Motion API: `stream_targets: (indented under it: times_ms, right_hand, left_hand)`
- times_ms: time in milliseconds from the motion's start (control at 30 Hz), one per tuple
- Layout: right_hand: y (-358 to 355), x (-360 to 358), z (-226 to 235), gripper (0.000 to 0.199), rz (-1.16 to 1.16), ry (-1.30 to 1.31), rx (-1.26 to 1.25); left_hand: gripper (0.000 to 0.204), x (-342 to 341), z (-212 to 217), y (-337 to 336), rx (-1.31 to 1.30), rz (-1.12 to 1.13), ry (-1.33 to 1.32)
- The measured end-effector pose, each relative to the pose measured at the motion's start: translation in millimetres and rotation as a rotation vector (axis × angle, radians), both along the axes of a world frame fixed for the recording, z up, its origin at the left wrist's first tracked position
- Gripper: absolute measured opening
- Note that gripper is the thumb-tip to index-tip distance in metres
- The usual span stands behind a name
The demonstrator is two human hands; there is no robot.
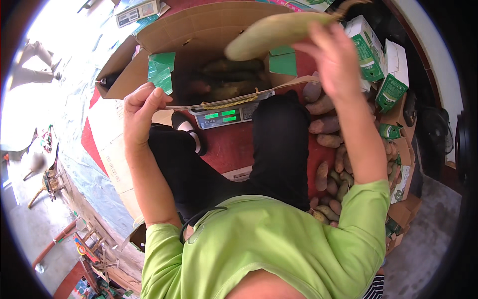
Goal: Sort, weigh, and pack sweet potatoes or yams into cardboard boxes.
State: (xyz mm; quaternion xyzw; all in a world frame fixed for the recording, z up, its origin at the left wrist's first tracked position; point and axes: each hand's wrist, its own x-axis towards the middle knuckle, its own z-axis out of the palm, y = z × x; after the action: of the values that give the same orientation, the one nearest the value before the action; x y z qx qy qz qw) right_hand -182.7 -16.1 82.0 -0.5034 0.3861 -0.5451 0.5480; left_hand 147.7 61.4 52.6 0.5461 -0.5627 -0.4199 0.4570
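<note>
Above the far right part of an open cardboard box [209,25], my right hand [336,60] is closed round a long pale green vegetable [279,32] with a thin brownish stalk. It looks like a gourd, and its outline is slightly blurred. My left hand [144,107] has its fingers curled at the box's near left rim, apparently gripping the cardboard. Inside the box, several dark, long vegetables [234,77] lie in shadow. A yellow cord handle [231,103] hangs on the near wall. Directly below stands a digital scale [226,117] with lit green displays.
To my right, a heap of reddish and green tubers [328,142] lies on the red floor covering [229,154]. Green and white cartons [368,50] stand beyond it. Another scale [137,15] is at the far left. My legs flank the near side of the box.
</note>
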Motion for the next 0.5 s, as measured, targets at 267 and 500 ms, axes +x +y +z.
stream_targets:
  times_ms: [267, 500]
  right_hand:
    - [-15.9, 20.4, -41.8, 0.038, 0.115, 0.474, 0.102]
    - [41.4, -90.9, -55.1, 0.027, -0.254, 0.474, 0.158]
  left_hand:
    - [0.027, 2.4, -2.0, -0.3, -0.015, 0.006, -0.023]
    - [0.023, 4.2, -7.8, 2.1, -0.039, 0.052, -0.013]
